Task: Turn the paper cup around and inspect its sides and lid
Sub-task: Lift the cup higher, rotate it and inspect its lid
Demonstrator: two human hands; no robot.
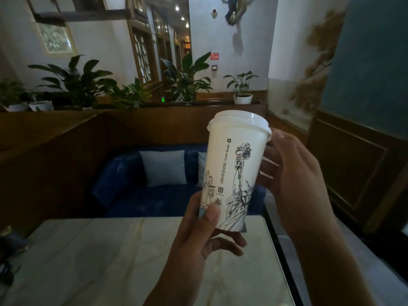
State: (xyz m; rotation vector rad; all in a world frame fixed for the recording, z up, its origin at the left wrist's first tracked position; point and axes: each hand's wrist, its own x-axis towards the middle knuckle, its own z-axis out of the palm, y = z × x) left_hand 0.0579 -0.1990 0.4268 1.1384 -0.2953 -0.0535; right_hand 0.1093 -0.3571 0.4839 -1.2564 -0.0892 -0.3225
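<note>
Cup point(231, 171) held up over the table point(110, 261), tilted slightly, lid point(239, 123) on, drawn side toward the camera. Left hand point(198, 235) gripping the base, thumb on the wall, fingers curled beneath. Right hand point(293, 173) wrapped round the upper wall just under the lid. Risks, as judged: slipping while turning if both grips loosen together; squeezing near the rim likely popping the lid; tipping further possibly spilling any contents, level unseen.

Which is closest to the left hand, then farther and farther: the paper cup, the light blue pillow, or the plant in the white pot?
1. White paper cup with black drawings, in the left hand's grip.
2. Light blue square pillow, behind on the sofa.
3. Green plant in the white pot, on the far ledge.
</note>
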